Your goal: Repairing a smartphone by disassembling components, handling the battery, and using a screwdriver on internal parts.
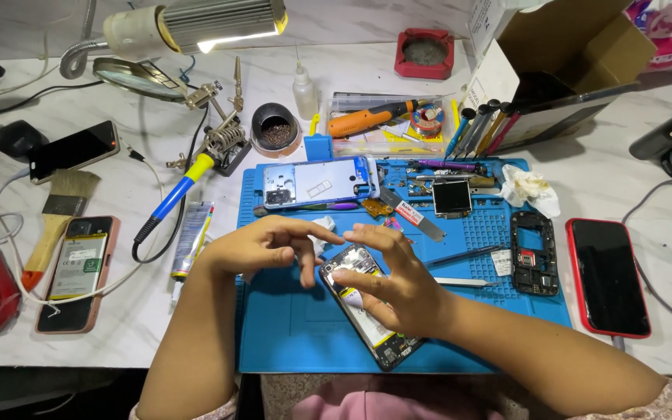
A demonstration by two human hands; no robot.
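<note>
We note our left hand (262, 245), fingers loosely spread and holding nothing, one fingertip at the top edge of the opened black smartphone with exposed glossy internals (367, 305). It lies diagonally mid-way on the blue ribbed silicone work mat (289, 327), bare mat toward the near edge. Our right hand (390, 284) lies across it, fingers spread flat, pressing, not pinching. Thin metal tweezers (464, 282) lie just right.
</note>
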